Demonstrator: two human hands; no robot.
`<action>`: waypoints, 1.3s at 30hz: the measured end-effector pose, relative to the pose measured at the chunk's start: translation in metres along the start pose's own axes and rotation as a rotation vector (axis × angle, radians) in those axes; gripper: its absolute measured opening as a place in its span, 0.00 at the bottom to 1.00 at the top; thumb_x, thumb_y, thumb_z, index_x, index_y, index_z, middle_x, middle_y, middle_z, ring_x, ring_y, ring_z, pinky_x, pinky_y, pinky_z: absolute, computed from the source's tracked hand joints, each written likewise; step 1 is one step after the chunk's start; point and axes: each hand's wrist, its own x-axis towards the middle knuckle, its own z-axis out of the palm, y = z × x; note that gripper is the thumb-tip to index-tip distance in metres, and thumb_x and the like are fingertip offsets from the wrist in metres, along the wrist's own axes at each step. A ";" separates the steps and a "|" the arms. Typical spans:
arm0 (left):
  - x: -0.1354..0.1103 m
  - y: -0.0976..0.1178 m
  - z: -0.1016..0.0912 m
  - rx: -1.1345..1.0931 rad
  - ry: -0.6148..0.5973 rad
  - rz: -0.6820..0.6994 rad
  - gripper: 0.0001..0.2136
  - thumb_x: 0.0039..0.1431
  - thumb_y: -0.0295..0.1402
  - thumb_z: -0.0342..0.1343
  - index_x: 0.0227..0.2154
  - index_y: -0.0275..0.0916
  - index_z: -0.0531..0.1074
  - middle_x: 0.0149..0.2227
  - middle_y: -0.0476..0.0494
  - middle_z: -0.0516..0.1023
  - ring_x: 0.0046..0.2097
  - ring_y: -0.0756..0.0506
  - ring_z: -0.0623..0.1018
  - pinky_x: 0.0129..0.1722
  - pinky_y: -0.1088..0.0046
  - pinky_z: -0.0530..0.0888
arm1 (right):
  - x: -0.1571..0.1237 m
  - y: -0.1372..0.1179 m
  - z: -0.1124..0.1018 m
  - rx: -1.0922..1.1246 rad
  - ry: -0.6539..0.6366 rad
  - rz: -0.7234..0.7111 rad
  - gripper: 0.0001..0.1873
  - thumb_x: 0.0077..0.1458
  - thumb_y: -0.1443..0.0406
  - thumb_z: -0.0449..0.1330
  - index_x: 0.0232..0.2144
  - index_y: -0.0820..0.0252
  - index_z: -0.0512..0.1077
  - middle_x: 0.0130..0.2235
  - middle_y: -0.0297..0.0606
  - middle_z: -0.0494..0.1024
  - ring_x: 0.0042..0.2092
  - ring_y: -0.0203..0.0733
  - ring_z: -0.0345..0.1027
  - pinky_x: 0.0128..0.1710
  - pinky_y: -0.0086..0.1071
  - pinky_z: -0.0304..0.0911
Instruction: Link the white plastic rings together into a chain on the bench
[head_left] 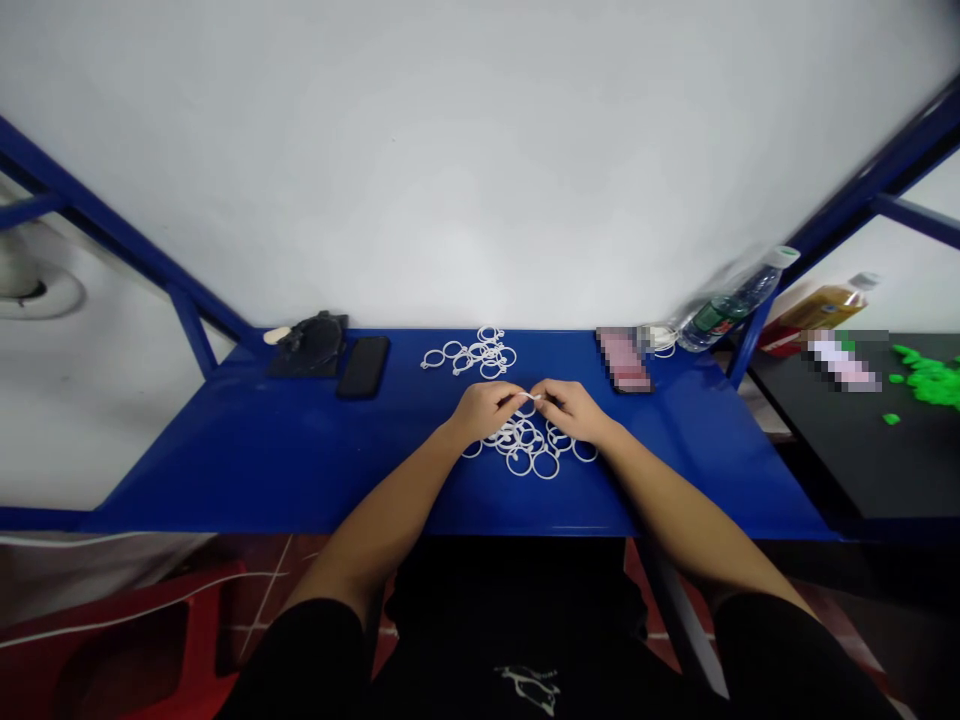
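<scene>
My left hand [484, 412] and my right hand [574, 410] meet over the middle of the blue table, fingertips close together. Between them a thin white plastic ring [531, 397] is pinched edge-on, gripped by the fingers of both hands. A loose cluster of similar white rings [546, 478], with small tabs on their rims, lies just below and partly under my hands. Farther back, near the wall, sits a second heap of white rings [491, 352]. Fingers partly cover the held ring, so its tab cannot be made out.
Left of the far heap lie a black phone [363, 367] and a crumpled black bag [311, 345]. To the right are a blurred-out phone [626, 360], a white cable [663, 342] and a tilted clear bottle [731, 305]. Bright green pieces [934, 380] lie on a black table [847, 440].
</scene>
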 end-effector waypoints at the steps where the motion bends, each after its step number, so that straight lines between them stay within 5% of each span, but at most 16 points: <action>1: 0.000 0.000 0.000 0.004 -0.001 -0.002 0.10 0.70 0.37 0.56 0.39 0.41 0.82 0.34 0.47 0.84 0.33 0.49 0.80 0.36 0.73 0.74 | 0.000 0.000 0.000 -0.003 0.000 0.000 0.10 0.66 0.61 0.54 0.39 0.57 0.74 0.31 0.35 0.77 0.32 0.40 0.70 0.36 0.32 0.61; 13: 0.003 -0.001 0.000 -0.009 -0.050 0.110 0.11 0.72 0.37 0.55 0.38 0.40 0.79 0.37 0.45 0.82 0.38 0.49 0.80 0.40 0.72 0.75 | 0.002 0.002 0.000 0.052 -0.011 -0.020 0.11 0.57 0.69 0.50 0.32 0.56 0.73 0.34 0.38 0.79 0.36 0.43 0.72 0.41 0.36 0.67; 18: 0.006 -0.017 -0.013 0.100 0.263 0.063 0.09 0.69 0.37 0.58 0.36 0.40 0.80 0.38 0.44 0.79 0.39 0.48 0.79 0.40 0.71 0.76 | 0.001 -0.002 -0.010 -0.030 0.097 0.058 0.20 0.62 0.65 0.57 0.55 0.55 0.73 0.55 0.45 0.78 0.41 0.44 0.74 0.45 0.41 0.70; 23: 0.006 -0.040 -0.027 0.262 0.501 -0.175 0.11 0.65 0.36 0.62 0.47 0.40 0.80 0.31 0.47 0.79 0.30 0.49 0.76 0.36 0.72 0.74 | -0.005 0.004 -0.035 -0.116 -0.139 0.208 0.11 0.58 0.64 0.65 0.44 0.55 0.80 0.45 0.40 0.83 0.39 0.44 0.75 0.41 0.37 0.68; 26: 0.006 -0.042 -0.024 0.200 0.424 -0.257 0.20 0.62 0.35 0.65 0.56 0.41 0.76 0.37 0.48 0.84 0.23 0.53 0.70 0.31 0.72 0.73 | -0.008 0.008 -0.038 -0.172 -0.288 0.197 0.09 0.55 0.64 0.68 0.41 0.54 0.81 0.41 0.37 0.83 0.39 0.44 0.75 0.40 0.34 0.66; 29: 0.005 -0.034 -0.017 0.141 0.304 -0.222 0.18 0.63 0.34 0.64 0.56 0.42 0.76 0.42 0.47 0.85 0.22 0.54 0.70 0.30 0.74 0.73 | -0.007 0.008 -0.031 -0.277 -0.327 0.198 0.02 0.57 0.65 0.67 0.35 0.54 0.80 0.37 0.37 0.82 0.36 0.42 0.73 0.36 0.32 0.61; 34: -0.001 -0.021 -0.006 0.100 0.077 -0.048 0.11 0.65 0.34 0.61 0.49 0.41 0.80 0.38 0.48 0.84 0.25 0.54 0.73 0.32 0.74 0.75 | -0.004 0.006 -0.019 -0.377 -0.248 0.248 0.05 0.62 0.66 0.62 0.33 0.55 0.76 0.35 0.38 0.82 0.34 0.42 0.71 0.32 0.32 0.54; 39: -0.003 -0.011 -0.001 0.055 0.004 0.116 0.13 0.65 0.34 0.61 0.52 0.42 0.79 0.44 0.44 0.83 0.30 0.52 0.78 0.35 0.72 0.78 | 0.000 0.010 -0.010 -0.234 -0.062 0.350 0.05 0.64 0.63 0.58 0.37 0.56 0.74 0.31 0.36 0.80 0.30 0.40 0.69 0.30 0.31 0.54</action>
